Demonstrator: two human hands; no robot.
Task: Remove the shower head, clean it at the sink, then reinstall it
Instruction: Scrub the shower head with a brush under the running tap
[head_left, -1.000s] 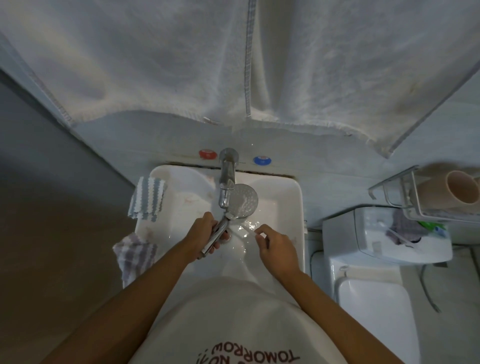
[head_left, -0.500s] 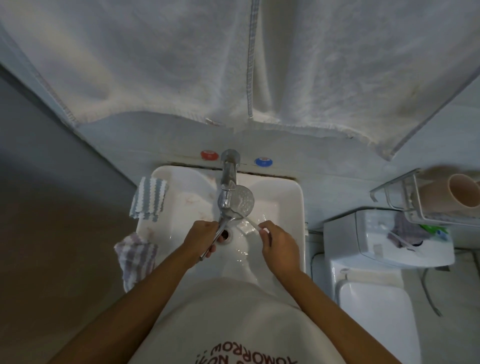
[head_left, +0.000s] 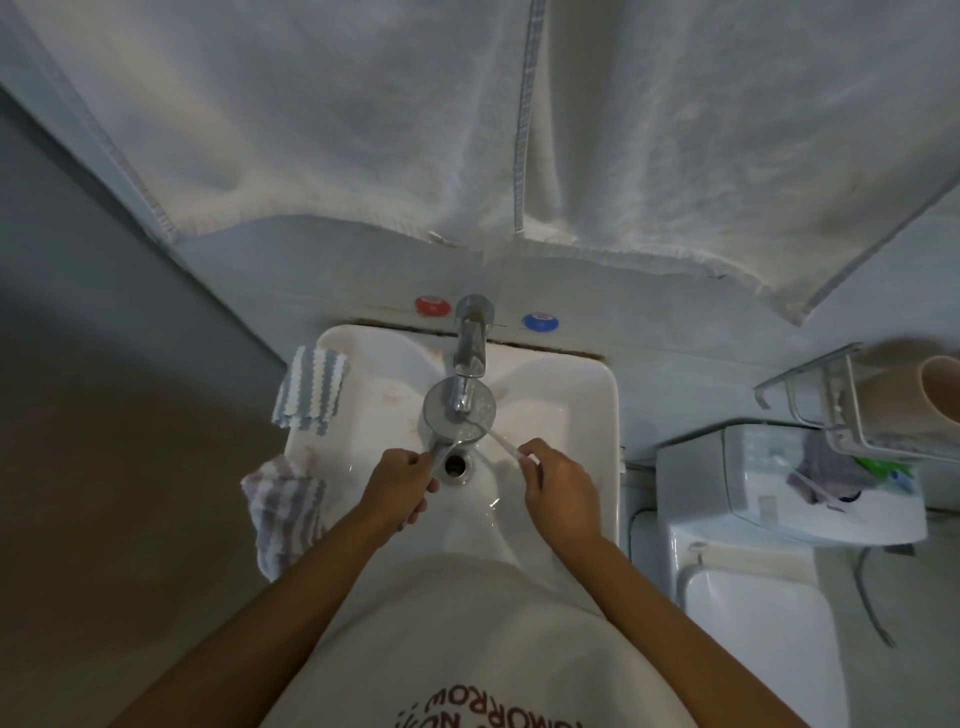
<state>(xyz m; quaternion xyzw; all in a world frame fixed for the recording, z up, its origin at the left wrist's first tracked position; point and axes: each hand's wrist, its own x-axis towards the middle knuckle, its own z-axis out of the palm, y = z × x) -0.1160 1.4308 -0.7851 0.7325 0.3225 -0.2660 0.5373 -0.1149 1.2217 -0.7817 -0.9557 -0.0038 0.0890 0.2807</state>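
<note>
Shower head (head_left: 441, 413) under the tap — handle gripped by left hand (head_left: 397, 480).

Left hand (head_left: 402, 480) grips handle of shower head (head_left: 441, 410), round face held under the faucet (head_left: 470, 345) spout over white sink (head_left: 587, 410), drain (head_left: 456, 464) just below. Right hand (head_left: 558, 480) pinches a thin toothbrush (head_left: 501, 442), tip touching the head's rim. Striped cloth (head_left: 310, 391) on sink's left edge, checked cloth (head_left: 283, 512) hanging lower; towels (head_left: 519, 130) above, toilet tank (head_left: 779, 483) at right.
</note>
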